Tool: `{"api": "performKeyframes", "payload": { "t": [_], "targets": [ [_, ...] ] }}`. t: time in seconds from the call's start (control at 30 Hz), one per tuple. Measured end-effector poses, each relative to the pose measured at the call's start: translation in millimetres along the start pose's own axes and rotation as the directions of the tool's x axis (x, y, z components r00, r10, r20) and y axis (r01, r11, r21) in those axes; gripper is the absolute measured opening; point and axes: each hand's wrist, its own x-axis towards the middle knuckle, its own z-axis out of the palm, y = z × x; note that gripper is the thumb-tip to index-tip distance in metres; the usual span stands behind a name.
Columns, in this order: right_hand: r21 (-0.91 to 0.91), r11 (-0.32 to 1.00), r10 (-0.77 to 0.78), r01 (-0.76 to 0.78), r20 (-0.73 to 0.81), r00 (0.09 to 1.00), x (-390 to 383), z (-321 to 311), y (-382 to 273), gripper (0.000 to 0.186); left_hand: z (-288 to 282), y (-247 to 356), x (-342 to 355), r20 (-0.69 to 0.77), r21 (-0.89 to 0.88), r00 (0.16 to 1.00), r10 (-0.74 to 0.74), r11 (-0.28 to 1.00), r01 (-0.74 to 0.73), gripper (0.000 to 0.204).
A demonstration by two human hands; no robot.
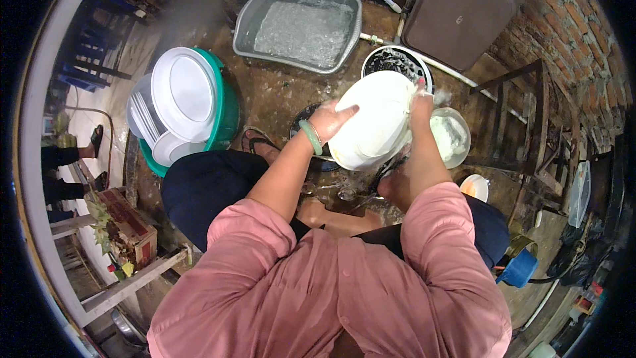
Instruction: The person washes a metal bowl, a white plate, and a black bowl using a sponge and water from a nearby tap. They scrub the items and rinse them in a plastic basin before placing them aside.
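Note:
In front of my knees a white oval plate point(372, 119) is held up at a tilt. My left hand point(329, 121) grips its left edge, thumb over the face, with a pale green bangle on the wrist. At the opposite edge my right hand point(420, 107) is closed on the rim; some of its fingers are hidden, and whether it also holds a scrubber I cannot make out. Just beyond the plate stands a round tub point(397, 55) of dark, foamy water. Beside my right forearm sits a clear bowl point(450, 138) with whitish suds.
A grey basin point(242, 30) takes running water at the back. On the left, a green tub point(230, 96) holds stacked white plates point(184, 86). A wooden stool frame point(540, 119), a small white cup point(475, 187) and a blue dipper point(519, 270) are on the right.

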Motion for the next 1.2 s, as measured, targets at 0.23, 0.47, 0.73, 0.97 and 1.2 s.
{"api": "performKeyframes", "payload": {
  "t": [0.23,0.47,0.73,0.97,1.2],
  "targets": [
    [-0.044,0.492,-0.869,0.869,0.030,0.494,-101,32,-72,0.024,-5,-44,28,-0.073,0.302,0.997,0.014,0.953,0.009,0.033],
    [-0.044,0.991,-0.125,0.129,0.076,0.989,-29,-9,-34,0.032,5,2,4,-0.095,-0.214,0.991,-0.092,0.974,0.070,0.028],
    [0.107,0.674,-0.739,0.731,0.114,0.664,-72,42,-61,0.028,-11,-16,26,-0.175,0.056,0.984,0.018,0.998,-0.008,0.037],
    [0.102,0.762,-0.647,0.639,0.113,0.754,-87,26,-14,0.029,-31,-4,34,-0.669,-0.511,0.725,-0.161,0.808,-0.293,0.041],
    [0.067,0.589,-0.803,0.805,0.158,0.574,-142,46,-64,0.041,-1,17,14,-0.481,-0.040,0.862,0.159,0.978,-0.202,0.035]
  ]
}}
